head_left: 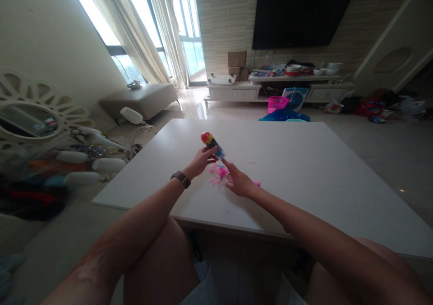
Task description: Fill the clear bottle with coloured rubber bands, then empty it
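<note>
My left hand (200,161), with a dark watch (181,178) on its wrist, is closed around a small toy-like object (216,149) above the table. This object has a round red and yellow top and a narrower blue body, and it tilts with its top to the upper left. What exactly it is I cannot make out. My right hand (239,181) has its fingers stretched out, the index fingertip at the object's lower end. Beneath both hands lies a loose pile of small pink pieces (221,172), with a few blue ones among them. More pink-purple pieces (257,183) lie beside my right wrist.
The white table (297,160) spreads out before my knees. Past its far edge are a pink basket (278,103) and a blue plastic item (287,115). A lamp with white shades (108,165) stands close to the left edge. A low cabinet (233,94) lines the back wall.
</note>
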Demonstrator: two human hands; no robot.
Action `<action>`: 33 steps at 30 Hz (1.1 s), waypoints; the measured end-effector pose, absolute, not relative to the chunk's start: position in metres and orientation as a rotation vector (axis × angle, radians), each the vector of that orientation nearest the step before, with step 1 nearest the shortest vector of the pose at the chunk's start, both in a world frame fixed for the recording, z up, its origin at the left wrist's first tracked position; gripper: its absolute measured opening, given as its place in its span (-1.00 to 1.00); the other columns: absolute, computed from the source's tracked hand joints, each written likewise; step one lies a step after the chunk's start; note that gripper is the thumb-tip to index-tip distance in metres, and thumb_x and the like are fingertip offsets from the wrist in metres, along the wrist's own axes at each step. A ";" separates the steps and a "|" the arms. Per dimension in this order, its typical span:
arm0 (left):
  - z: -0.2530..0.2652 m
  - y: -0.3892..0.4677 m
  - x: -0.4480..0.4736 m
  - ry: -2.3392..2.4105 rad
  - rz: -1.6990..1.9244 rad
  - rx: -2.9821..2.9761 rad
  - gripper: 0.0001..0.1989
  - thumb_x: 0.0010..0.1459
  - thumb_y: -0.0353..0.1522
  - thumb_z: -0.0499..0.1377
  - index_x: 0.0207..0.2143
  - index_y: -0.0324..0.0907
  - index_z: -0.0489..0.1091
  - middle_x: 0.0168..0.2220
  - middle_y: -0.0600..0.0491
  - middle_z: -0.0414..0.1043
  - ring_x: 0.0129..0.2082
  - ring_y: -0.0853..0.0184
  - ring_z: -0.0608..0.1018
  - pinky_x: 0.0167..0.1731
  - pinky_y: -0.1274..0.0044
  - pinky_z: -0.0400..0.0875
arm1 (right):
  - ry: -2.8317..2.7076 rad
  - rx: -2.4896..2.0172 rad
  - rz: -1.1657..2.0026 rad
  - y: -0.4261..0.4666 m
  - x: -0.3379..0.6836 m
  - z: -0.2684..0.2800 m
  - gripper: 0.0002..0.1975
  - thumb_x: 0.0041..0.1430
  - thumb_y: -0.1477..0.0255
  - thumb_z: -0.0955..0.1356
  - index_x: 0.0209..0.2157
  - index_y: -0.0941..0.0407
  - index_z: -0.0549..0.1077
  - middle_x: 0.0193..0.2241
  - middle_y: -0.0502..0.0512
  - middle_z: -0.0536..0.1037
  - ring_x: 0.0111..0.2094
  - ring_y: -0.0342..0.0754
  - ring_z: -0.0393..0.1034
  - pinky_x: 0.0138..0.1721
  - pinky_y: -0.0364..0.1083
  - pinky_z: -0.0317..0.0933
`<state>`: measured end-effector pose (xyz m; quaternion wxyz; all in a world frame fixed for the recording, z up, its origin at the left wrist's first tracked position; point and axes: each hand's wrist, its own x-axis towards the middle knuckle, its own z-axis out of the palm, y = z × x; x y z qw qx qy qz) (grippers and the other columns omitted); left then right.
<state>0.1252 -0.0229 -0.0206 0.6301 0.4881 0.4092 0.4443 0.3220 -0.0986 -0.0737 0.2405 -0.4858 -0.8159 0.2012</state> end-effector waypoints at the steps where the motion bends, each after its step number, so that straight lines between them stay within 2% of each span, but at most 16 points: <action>1: -0.021 -0.022 0.124 0.941 1.027 1.112 -0.51 -0.07 -0.06 0.45 -0.26 -0.24 0.47 -0.30 -0.01 0.52 -0.42 0.41 0.50 -0.33 0.51 0.38 | -2.233 -1.336 0.545 -0.099 0.322 -0.074 0.01 0.13 0.53 0.33 0.47 -0.11 -0.27 0.36 0.24 0.19 0.22 0.26 0.32 0.04 0.17 0.40; 5: -0.022 -0.020 0.120 0.964 0.995 1.137 -0.50 -0.06 -0.05 0.44 -0.24 -0.24 0.49 -0.27 -0.02 0.52 -0.41 0.41 0.51 -0.33 0.52 0.39 | -2.216 -1.335 0.546 -0.101 0.322 -0.072 0.02 0.14 0.52 0.34 0.47 -0.10 -0.30 0.35 0.27 0.21 0.11 0.23 0.41 -0.03 0.14 0.43; 10: -0.023 -0.029 0.128 0.876 0.763 1.152 -0.52 -0.02 -0.06 0.44 -0.24 -0.27 0.52 -0.26 -0.05 0.53 -0.36 0.39 0.53 -0.26 0.50 0.41 | -2.187 -1.284 0.555 -0.101 0.319 -0.070 -0.02 0.20 0.47 0.33 0.48 -0.04 -0.32 0.36 0.29 0.18 0.20 0.23 0.32 0.06 0.19 0.38; 12: -0.023 -0.032 0.132 0.839 0.699 1.162 -0.52 -0.01 -0.07 0.43 -0.22 -0.28 0.53 -0.25 -0.07 0.54 -0.34 0.37 0.53 -0.24 0.48 0.41 | -2.169 -1.282 0.576 -0.101 0.318 -0.070 -0.03 0.21 0.46 0.33 0.48 -0.01 -0.31 0.36 0.32 0.17 0.15 0.21 0.37 0.05 0.20 0.38; 16: -0.022 -0.034 0.134 0.859 0.761 1.193 -0.55 -0.01 -0.08 0.43 -0.25 -0.27 0.55 -0.27 -0.06 0.55 -0.35 0.37 0.51 -0.23 0.48 0.39 | -2.166 -1.276 0.629 -0.098 0.318 -0.072 -0.04 0.18 0.48 0.35 0.47 -0.03 -0.24 0.38 0.32 0.13 -0.03 0.11 0.47 0.05 0.20 0.38; 21: -0.021 -0.031 0.130 0.895 0.826 1.207 -0.56 -0.02 -0.09 0.43 -0.29 -0.28 0.55 -0.31 -0.05 0.54 -0.38 0.39 0.49 -0.26 0.48 0.36 | -2.182 -1.250 0.628 -0.097 0.321 -0.072 -0.06 0.18 0.49 0.35 0.47 -0.08 -0.18 0.35 0.27 0.20 -0.08 0.06 0.47 0.04 0.16 0.38; 27: -0.022 -0.028 0.130 0.899 0.870 1.186 -0.56 -0.03 -0.08 0.44 -0.32 -0.28 0.52 -0.33 -0.04 0.53 -0.40 0.40 0.48 -0.29 0.49 0.36 | -2.193 -1.263 0.624 -0.093 0.323 -0.074 0.00 0.12 0.55 0.34 0.47 -0.11 -0.21 0.37 0.25 0.16 -0.07 0.06 0.47 0.05 0.17 0.37; 33: -0.025 -0.021 0.124 0.961 0.984 1.138 -0.53 -0.06 -0.06 0.44 -0.28 -0.25 0.50 -0.30 -0.02 0.52 -0.41 0.40 0.49 -0.32 0.50 0.35 | -2.176 -1.254 0.675 -0.092 0.325 -0.080 0.02 0.09 0.56 0.35 0.46 -0.13 -0.22 0.37 0.26 0.15 -0.15 0.01 0.49 -0.02 0.13 0.41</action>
